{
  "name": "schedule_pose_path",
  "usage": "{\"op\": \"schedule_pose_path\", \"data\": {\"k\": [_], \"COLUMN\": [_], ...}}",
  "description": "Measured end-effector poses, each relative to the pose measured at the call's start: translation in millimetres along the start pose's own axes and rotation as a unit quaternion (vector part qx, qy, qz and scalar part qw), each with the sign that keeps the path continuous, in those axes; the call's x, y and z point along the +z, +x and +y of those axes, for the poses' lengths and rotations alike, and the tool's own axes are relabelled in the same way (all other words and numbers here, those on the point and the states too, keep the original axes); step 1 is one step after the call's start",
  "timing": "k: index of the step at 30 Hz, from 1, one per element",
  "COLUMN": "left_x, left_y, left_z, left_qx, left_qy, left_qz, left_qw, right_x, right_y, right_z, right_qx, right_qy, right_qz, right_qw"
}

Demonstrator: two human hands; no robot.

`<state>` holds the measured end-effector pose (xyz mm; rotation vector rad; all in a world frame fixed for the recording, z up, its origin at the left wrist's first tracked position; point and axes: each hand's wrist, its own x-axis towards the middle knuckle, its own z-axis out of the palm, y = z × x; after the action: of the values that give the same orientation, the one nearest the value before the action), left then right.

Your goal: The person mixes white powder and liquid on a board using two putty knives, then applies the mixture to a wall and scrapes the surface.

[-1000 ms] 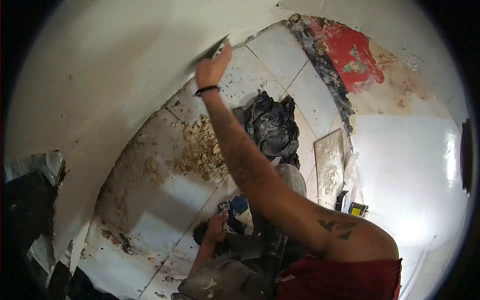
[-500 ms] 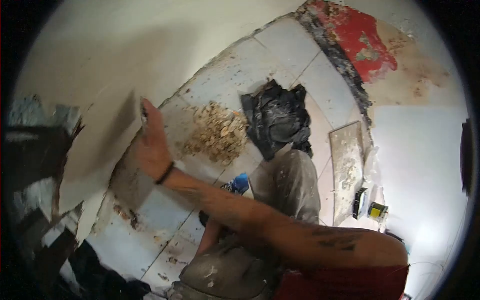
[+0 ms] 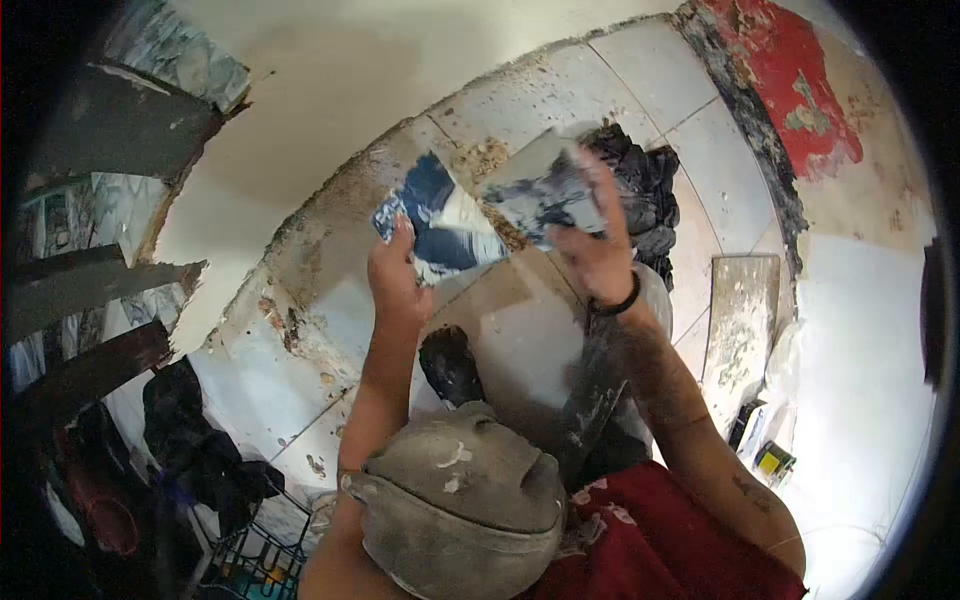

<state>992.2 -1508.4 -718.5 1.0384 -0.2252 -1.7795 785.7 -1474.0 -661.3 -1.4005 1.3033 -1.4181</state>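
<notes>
My left hand (image 3: 397,275) is closed on the blue back edge of a wide putty knife (image 3: 440,215), whose blade carries a band of white paste. Facing it, my right hand (image 3: 597,245) grips a second wide putty knife (image 3: 545,190) with white and dark smears on its blade. The two blades come edge to edge above the tiled floor (image 3: 490,345). Partly hidden behind them lies a heap of rubble (image 3: 478,160). Crumpled black plastic (image 3: 655,205) is just beyond my right hand.
A pale wall (image 3: 330,110) rises ahead with a rough lower edge. To the right lie a dirty board (image 3: 740,320) and a small yellow-labelled box (image 3: 773,462). Broken panels (image 3: 110,130) stand at left, near black cloth (image 3: 195,430) and a wire rack (image 3: 265,555).
My right hand has come down from the wall, back toward me and to the right. My left hand has emerged from under the right arm with its putty knife, and the blades now meet.
</notes>
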Motion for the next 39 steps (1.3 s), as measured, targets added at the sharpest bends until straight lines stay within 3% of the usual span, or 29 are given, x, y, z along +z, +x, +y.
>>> {"op": "schedule_pose_path", "data": {"k": [5, 6, 10, 12, 13, 14, 17, 21, 22, 25, 26, 28, 29, 30, 32, 33, 35, 36, 37, 39], "left_x": [10, 9, 12, 24, 21, 17, 13, 1, 0, 0, -6, -23, -35, -47, -61, -68, -94, -113, -151, -226], "left_y": [7, 9, 15, 5, 1, -2, -15, -41, -43, -52, -53, -50, -41, -33, -30, -30, -26, -22, -9, 18], "left_z": [4, 5, 17, 25, 20, 17, 13, 23, 25, 34, 37, 47, 46, 45, 62, 66, 53, 38, -3, -127], "left_qx": [0.035, 0.033, 0.026, 0.029, 0.060, 0.093, 0.187, 0.229, 0.246, 0.262, 0.217, 0.176, 0.230, 0.283, 0.235, 0.208, 0.097, 0.043, 0.090, 0.046], "left_qy": [0.067, 0.052, -0.003, -0.024, 0.008, 0.040, 0.102, 0.274, 0.300, 0.249, 0.274, 0.293, 0.225, 0.158, 0.096, 0.062, 0.116, 0.144, 0.265, 0.412], "left_qz": [0.027, 0.021, 0.015, 0.053, 0.061, 0.073, 0.091, 0.097, 0.080, 0.085, 0.146, 0.191, 0.188, 0.177, 0.232, 0.259, 0.263, 0.264, 0.170, 0.142], "left_qw": [0.997, 0.998, 1.000, 0.998, 0.996, 0.992, 0.973, 0.929, 0.918, 0.928, 0.926, 0.920, 0.928, 0.929, 0.939, 0.941, 0.953, 0.953, 0.945, 0.899], "right_x": [18, 21, 9, -10, -16, -13, 2, 41, 48, 63, 66, 68, 68, 66, 56, 48, 36, 35, 36, 41], "right_y": [-10, -10, -14, -12, -14, -4, 10, -9, -19, -35, -42, -49, -52, -52, -38, -25, 9, 27, 46, 89], "right_z": [7, 12, 30, 47, 49, 21, -30, -43, -18, -24, -24, -26, -27, -19, 4, 10, 18, 33, 54, 99], "right_qx": [-0.059, -0.077, 0.002, -0.060, -0.087, -0.026, -0.055, -0.045, -0.151, -0.200, -0.200, -0.131, -0.092, -0.048, 0.038, 0.013, -0.039, 0.064, 0.164, 0.038], "right_qy": [-0.054, -0.070, -0.161, -0.173, -0.177, -0.188, -0.253, -0.280, -0.334, -0.353, -0.356, -0.321, -0.299, -0.204, -0.012, -0.046, -0.112, -0.052, 0.010, -0.091], "right_qz": [-0.115, -0.140, -0.189, -0.197, -0.209, -0.209, -0.249, -0.289, -0.249, -0.272, -0.287, -0.393, -0.445, -0.470, -0.502, -0.429, -0.277, -0.189, -0.092, 0.004], "right_qw": [0.990, 0.985, 0.969, 0.963, 0.958, 0.959, 0.933, 0.915, 0.896, 0.873, 0.867, 0.852, 0.839, 0.858, 0.864, 0.902, 0.954, 0.979, 0.982, 0.995]}}
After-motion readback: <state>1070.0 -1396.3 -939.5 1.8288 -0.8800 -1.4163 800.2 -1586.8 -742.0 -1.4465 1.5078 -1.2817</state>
